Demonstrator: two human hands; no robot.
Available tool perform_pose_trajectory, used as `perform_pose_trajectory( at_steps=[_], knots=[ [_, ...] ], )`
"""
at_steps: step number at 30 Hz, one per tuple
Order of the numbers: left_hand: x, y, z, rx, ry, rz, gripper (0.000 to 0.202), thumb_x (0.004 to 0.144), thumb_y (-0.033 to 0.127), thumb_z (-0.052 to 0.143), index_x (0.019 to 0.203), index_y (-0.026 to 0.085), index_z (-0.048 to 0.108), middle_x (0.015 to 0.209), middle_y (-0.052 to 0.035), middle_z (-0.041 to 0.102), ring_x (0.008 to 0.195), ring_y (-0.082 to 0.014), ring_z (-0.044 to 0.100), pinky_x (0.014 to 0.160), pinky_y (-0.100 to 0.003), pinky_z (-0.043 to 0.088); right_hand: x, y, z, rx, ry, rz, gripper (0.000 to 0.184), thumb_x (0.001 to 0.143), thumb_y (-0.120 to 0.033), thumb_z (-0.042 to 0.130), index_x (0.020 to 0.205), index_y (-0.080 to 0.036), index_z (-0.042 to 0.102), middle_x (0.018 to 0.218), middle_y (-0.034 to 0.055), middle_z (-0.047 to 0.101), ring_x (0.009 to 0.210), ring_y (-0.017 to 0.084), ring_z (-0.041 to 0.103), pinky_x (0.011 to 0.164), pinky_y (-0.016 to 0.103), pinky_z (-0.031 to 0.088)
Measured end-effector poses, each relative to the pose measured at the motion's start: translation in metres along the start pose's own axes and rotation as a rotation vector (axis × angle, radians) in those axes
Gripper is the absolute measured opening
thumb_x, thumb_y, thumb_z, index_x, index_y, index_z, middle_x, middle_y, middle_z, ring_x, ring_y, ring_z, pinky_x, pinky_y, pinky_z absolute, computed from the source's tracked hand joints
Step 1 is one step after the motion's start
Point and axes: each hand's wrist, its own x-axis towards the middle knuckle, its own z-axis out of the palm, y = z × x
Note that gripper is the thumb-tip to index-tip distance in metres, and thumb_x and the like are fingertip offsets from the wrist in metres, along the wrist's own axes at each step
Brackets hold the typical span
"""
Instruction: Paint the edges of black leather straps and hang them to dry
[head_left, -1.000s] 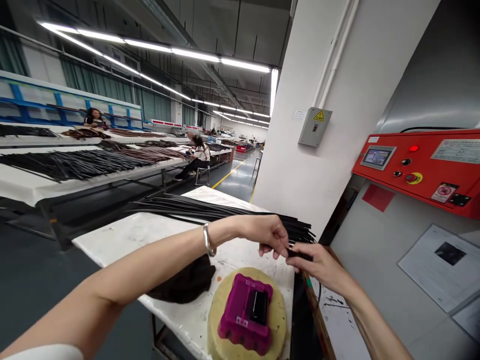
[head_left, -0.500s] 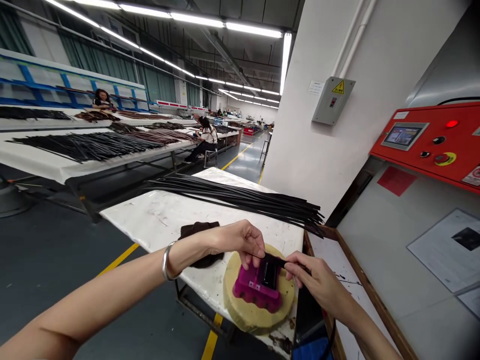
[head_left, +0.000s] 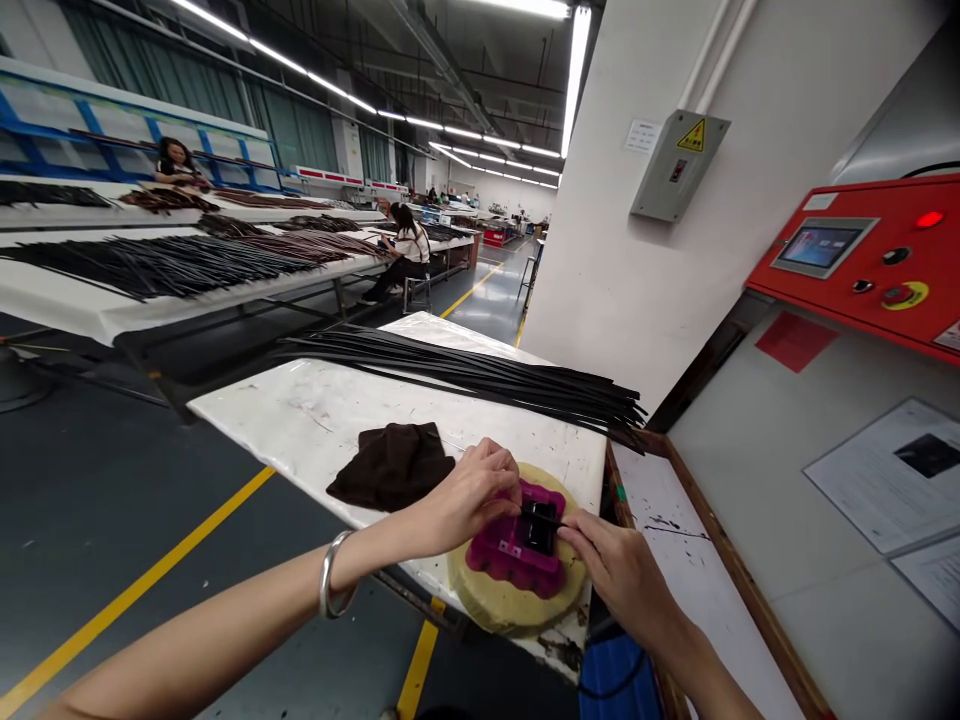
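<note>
My left hand [head_left: 472, 500], with a silver bangle at the wrist, has its fingers closed on a narrow black strip [head_left: 545, 518]. Across from it, my right hand [head_left: 619, 560] pinches the same strip from the right, so a short length is stretched between them. The strip lies over or against a glossy black part [head_left: 539, 536] set in a magenta holder [head_left: 499, 560] with a scalloped edge. Under the holder is a round, pale yellow base [head_left: 480, 605] on the table corner. How far the strip runs past my fingers is hidden.
A dark brown cloth [head_left: 397, 465] lies on the white table [head_left: 300, 405]. Long black strips [head_left: 465, 375] are heaped along its far side. To the right stand a wood-edged tray [head_left: 667, 490] and a red control panel [head_left: 847, 250]. Two people sit at tables further back.
The view has tilted slightly downward. My left hand has dropped lower and turned over the holder, uncovering more of the cloth. The strip now runs flatter across the glossy black part.
</note>
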Motion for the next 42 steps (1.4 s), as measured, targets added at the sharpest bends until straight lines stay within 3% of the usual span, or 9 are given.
perform_pose_trajectory(
  at_steps=[8,17,26,35,39,42],
  knots=[
    [-0.004,0.001,0.005,0.05,-0.019,0.004,0.014,0.096,0.02,0.056,0.082,0.018,0.059,0.101,-0.0062,0.055,0.098,-0.023,0.041,0.086,-0.037,0.036,-0.001,0.005,0.007,-0.012,0.004,-0.012,0.028,0.105,-0.03,0.037,0.097,-0.021,0.062,0.081,0.0029,0.069,0.069,0.017,0.067,0.059,0.026,0.041],
    [0.0,0.003,0.007,0.028,-0.026,0.047,0.012,0.096,0.015,0.054,0.087,0.019,0.062,0.102,-0.0061,0.056,0.101,-0.023,0.041,0.088,-0.037,0.035,-0.006,0.004,-0.002,-0.022,-0.006,-0.003,0.028,0.105,-0.028,0.037,0.089,-0.021,0.059,0.075,0.0002,0.062,0.064,0.015,0.062,0.056,0.027,0.034],
    [-0.006,0.003,0.003,0.068,-0.029,0.014,0.013,0.095,0.012,0.055,0.086,0.019,0.061,0.101,-0.0054,0.055,0.098,-0.0221,0.042,0.084,-0.037,0.036,-0.005,0.007,0.013,0.008,0.076,-0.071,0.024,0.105,-0.027,0.04,0.097,-0.021,0.061,0.085,0.0017,0.07,0.072,0.016,0.068,0.059,0.026,0.04],
    [0.014,0.017,0.016,0.14,-0.066,0.115,0.013,0.088,0.008,0.058,0.083,0.018,0.064,0.099,-0.0062,0.057,0.1,-0.0231,0.043,0.083,-0.034,0.039,-0.012,0.013,-0.029,-0.181,-0.104,-0.075,0.029,0.106,-0.028,0.035,0.094,-0.021,0.061,0.077,0.0018,0.066,0.064,0.016,0.064,0.053,0.027,0.035],
    [0.022,0.024,0.016,0.164,-0.082,0.129,0.012,0.088,0.01,0.06,0.082,0.018,0.065,0.098,-0.0062,0.057,0.099,-0.023,0.045,0.082,-0.034,0.04,0.001,0.009,-0.056,-0.398,-0.202,-0.111,0.031,0.105,-0.029,0.039,0.078,-0.022,0.052,0.066,-0.0017,0.058,0.056,0.016,0.057,0.05,0.03,0.025],
    [0.025,0.023,0.016,0.178,-0.071,0.138,0.011,0.088,0.011,0.062,0.082,0.018,0.066,0.097,-0.0057,0.058,0.099,-0.0229,0.045,0.082,-0.034,0.041,0.017,-0.002,-0.075,-0.499,-0.273,-0.168,0.027,0.103,-0.026,0.045,0.076,-0.023,0.048,0.063,-0.0044,0.055,0.052,0.014,0.05,0.051,0.03,0.02]
  ],
)
